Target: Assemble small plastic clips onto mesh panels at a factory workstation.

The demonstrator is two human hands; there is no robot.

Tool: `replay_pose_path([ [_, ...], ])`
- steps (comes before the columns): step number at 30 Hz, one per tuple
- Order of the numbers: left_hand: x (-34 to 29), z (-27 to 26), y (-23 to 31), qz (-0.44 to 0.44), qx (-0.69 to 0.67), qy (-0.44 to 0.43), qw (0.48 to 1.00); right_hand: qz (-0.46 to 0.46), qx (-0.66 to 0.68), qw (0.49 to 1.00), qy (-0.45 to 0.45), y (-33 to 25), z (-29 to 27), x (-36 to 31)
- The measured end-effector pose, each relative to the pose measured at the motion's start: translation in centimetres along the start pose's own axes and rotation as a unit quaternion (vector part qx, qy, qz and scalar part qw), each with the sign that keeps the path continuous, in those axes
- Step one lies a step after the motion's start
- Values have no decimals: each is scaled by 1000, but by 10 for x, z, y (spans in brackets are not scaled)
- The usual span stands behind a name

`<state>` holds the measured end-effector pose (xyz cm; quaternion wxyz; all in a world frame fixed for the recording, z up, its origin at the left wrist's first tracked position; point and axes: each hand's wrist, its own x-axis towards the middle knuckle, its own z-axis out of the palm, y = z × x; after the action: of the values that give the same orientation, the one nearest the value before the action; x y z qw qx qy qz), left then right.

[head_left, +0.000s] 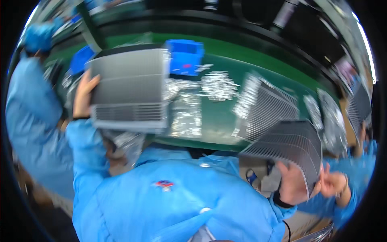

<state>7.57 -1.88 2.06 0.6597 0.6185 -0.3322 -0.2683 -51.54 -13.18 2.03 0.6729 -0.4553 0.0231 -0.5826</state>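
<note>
My left hand (84, 92) grips the left edge of a thick grey ribbed panel (127, 80), perhaps a stack, at the bench's left. Its thumb lies on the front face; the other fingers are partly hidden. Low on the right, my right hand (292, 182) holds a thin grey slatted sheet (288, 141) by its lower part. That sheet is curved and tilted off the bench, its slats partly covering my fingers. A co-worker's hand (332, 182) is at the sheet's right edge; whether it touches cannot be told. Motion blurs the picture.
On the green bench (217, 121) lie a pile of small silvery pieces (219, 86), clear bags (186, 117) and another slatted sheet (272, 107). A blue bin (185, 56) stands behind. Co-workers in blue flank me; one at left (34, 109) is close.
</note>
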Motion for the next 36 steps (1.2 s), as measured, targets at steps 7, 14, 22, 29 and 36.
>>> replay_pose_path([
  [7, -13, -49, -31, -110, 64, -21, 992, 134, -62, 988, 49, 29, 2, 60],
  [14, -20, -49, -26, -61, -5, 0, 998, 166, -93, 979, -70, 82, 93, 155],
  [22, -58, -98, -19, 106, -145, 83, 980, 266, 180, 934, -155, 212, 142, 240],
  [29, -93, -104, 8, 133, -170, 83, 973, 488, -170, 842, -156, 344, 145, 172],
  [36, -79, -17, -1, 37, -208, 37, 977, 247, -318, 905, -140, 302, 98, 160],
])
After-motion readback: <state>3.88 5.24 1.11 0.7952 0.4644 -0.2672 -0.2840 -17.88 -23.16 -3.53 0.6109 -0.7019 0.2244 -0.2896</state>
